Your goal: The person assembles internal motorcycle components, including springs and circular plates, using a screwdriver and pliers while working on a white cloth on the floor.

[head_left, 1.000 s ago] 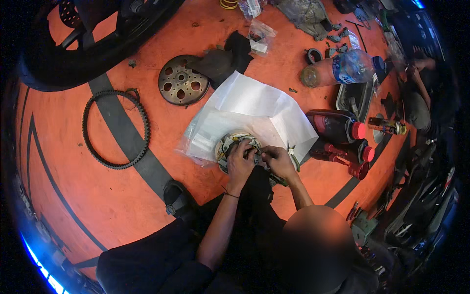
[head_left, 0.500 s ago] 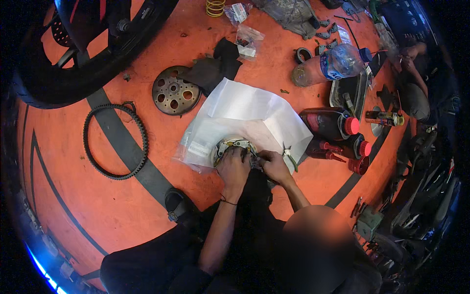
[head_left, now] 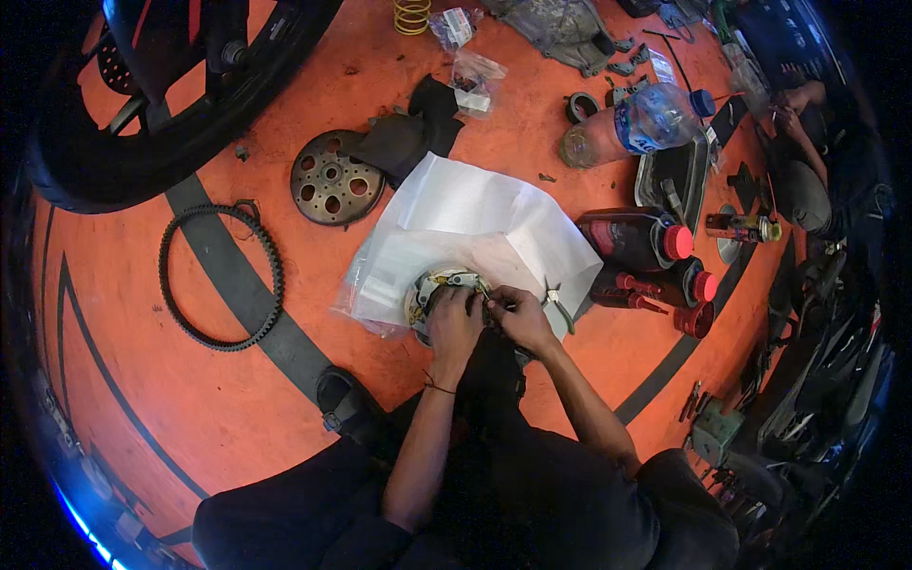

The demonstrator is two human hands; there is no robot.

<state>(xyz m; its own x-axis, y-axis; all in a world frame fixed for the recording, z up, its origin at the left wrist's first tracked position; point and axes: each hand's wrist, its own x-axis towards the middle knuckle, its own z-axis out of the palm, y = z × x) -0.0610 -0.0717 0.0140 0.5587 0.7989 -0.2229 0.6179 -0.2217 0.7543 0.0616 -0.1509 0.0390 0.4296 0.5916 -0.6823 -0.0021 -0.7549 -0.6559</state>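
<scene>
A round metal scooter clutch (head_left: pixel 418 304) with shoes and small springs rests at the near edge of a white plastic sheet (head_left: pixel 451 204). My left hand (head_left: pixel 454 328) is closed over its near part, fingers curled onto the middle. On its right side, my right hand (head_left: pixel 521 318) pinches at the rim with thumb and forefinger; whatever is between them is too small to make out. Just right of that hand, green-handled pliers (head_left: pixel 560 309) lie on the sheet's edge. The clutch's near side is hidden under my hands.
A toothed drive belt (head_left: pixel 169 285), a clutch bell (head_left: pixel 309 195) and a black cloth (head_left: pixel 435 114) lie on the orange floor. Dark red-capped bottles (head_left: pixel 627 237) and a clear plastic bottle (head_left: pixel 655 119) are to the right. Far left is a wheel (head_left: pixel 62 171); another person's hand (head_left: pixel 803 95) shows far right.
My right hand has shifted slightly left and up, its fingertips now pinched at the clutch's right rim. My left hand stays on the clutch.
</scene>
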